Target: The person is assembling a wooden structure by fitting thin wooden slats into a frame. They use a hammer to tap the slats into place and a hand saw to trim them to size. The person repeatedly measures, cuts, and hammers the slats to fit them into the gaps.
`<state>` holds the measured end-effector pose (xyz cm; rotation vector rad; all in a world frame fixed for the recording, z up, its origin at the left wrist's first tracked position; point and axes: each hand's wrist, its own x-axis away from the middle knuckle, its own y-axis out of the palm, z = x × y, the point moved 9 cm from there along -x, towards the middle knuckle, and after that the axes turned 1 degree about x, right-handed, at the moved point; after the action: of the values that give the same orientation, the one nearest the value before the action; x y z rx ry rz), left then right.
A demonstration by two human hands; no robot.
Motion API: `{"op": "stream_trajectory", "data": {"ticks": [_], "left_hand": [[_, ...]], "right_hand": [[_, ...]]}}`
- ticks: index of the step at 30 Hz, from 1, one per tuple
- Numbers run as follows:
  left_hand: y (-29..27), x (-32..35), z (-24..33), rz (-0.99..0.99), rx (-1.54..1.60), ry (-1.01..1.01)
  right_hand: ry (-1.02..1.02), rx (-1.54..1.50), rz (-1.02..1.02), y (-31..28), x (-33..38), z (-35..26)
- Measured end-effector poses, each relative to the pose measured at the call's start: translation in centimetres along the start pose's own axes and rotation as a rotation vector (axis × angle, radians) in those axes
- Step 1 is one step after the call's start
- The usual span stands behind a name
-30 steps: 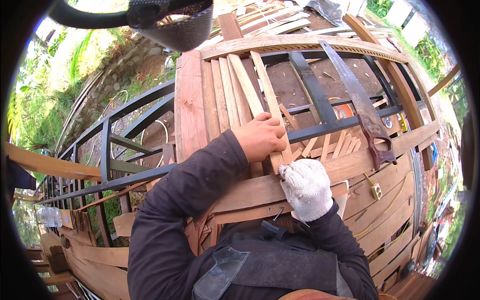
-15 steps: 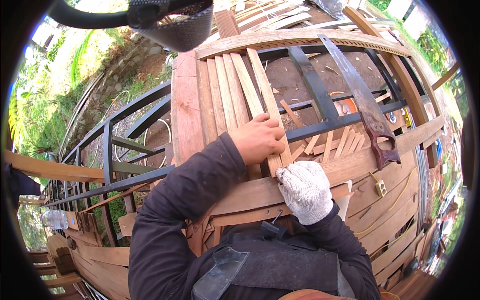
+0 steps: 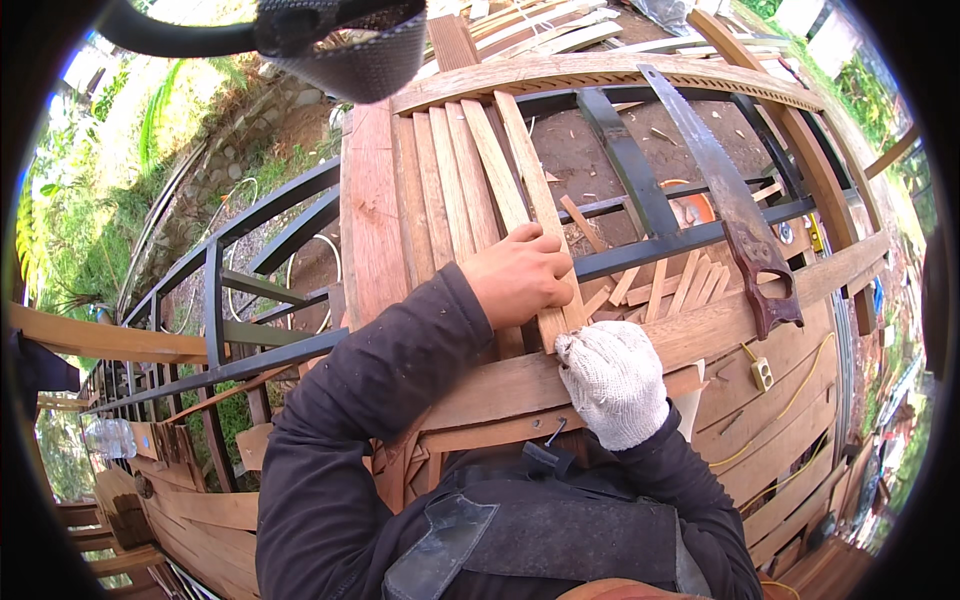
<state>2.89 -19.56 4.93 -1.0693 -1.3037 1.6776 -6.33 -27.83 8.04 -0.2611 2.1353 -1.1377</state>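
Tight spot: the pale wood slat lies last in a row of slats, open dark frame to its right. Left hand fingers clamp its lower end; gloved right hand is fisted just below, grip unclear.

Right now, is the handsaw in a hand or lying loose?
Lying loose. The handsaw rests across the black metal frame, away from the left hand and gloved right hand.

No packages, labels, signs or screens are showing anywhere in this view.
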Motion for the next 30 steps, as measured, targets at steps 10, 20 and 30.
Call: {"op": "stream_trajectory", "data": {"ticks": [10, 20, 30], "left_hand": [[-0.1, 0.0, 0.0, 0.026, 0.017, 0.011], [0.7, 0.1, -0.5, -0.058, 0.039, -0.019], [0.6, 0.2, -0.7, -0.04, 0.093, -0.016]], "right_hand": [[-0.006, 0.008, 0.022, -0.3, -0.2, -0.2], [0.012, 0.021, -0.013, -0.2, -0.3, -0.2], [0.019, 0.039, -0.019, -0.1, -0.4, -0.4]]}}
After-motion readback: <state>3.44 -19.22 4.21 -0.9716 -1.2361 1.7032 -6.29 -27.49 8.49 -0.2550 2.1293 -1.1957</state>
